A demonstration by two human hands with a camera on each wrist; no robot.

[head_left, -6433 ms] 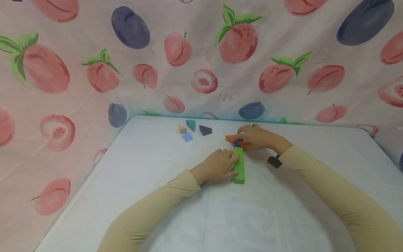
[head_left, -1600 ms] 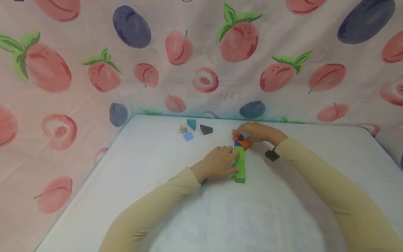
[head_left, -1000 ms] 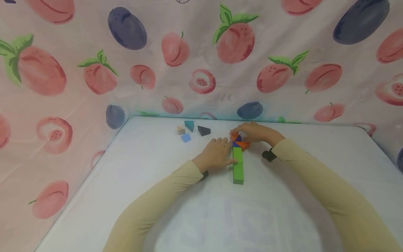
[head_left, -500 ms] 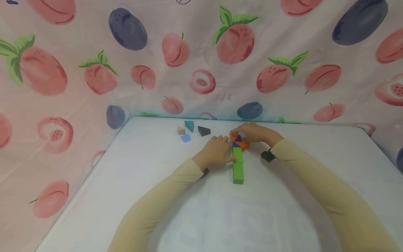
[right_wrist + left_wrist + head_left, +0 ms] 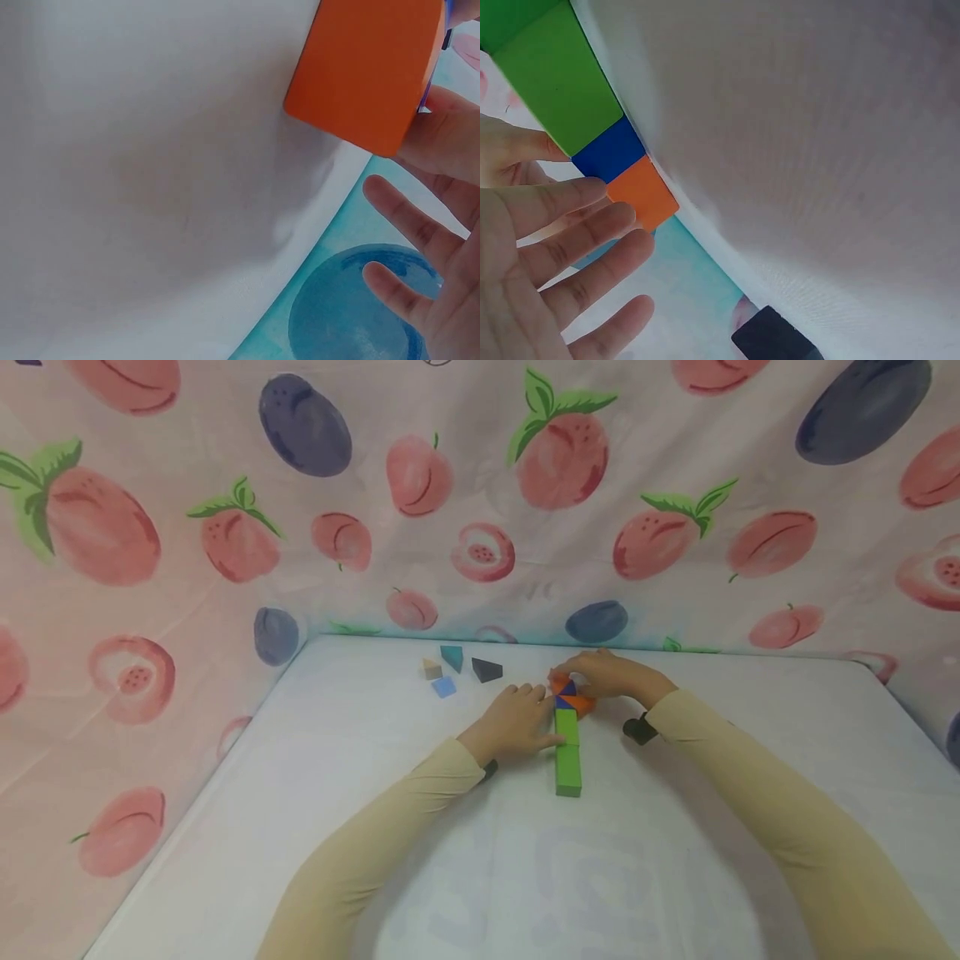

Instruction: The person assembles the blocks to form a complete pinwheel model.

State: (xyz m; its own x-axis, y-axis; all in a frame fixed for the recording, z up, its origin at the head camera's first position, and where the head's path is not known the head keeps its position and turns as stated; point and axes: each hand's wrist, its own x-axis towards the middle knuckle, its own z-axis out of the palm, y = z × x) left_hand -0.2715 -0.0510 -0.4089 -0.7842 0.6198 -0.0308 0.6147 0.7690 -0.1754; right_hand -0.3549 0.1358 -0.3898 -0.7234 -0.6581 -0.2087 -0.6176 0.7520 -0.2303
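Two green blocks [image 5: 567,770] lie end to end on the white table. At their far end sit small blue triangular blocks [image 5: 561,703] and two orange blocks, one pointing right [image 5: 580,705] and one at the far left [image 5: 558,682]. My left hand [image 5: 510,723] lies along the left side, thumb at the green blocks. In the left wrist view its fairly straight fingertips touch the blue block [image 5: 607,148] and an orange block [image 5: 643,193]. My right hand [image 5: 615,677] pinches the far orange block between thumb and finger, its other fingers apart; the right wrist view shows an orange block [image 5: 364,75] close up.
Left of the hands lie loose blocks: a dark one [image 5: 487,670], a teal one [image 5: 452,657], a light blue one [image 5: 443,687] and a wooden one [image 5: 432,669]. A fruit-print cloth [image 5: 480,468] rises behind the table.
Over several seconds the far orange block has turned and drawn in against the blue blocks. My left hand has slid forward from the green blocks. Little differs in the last half second.
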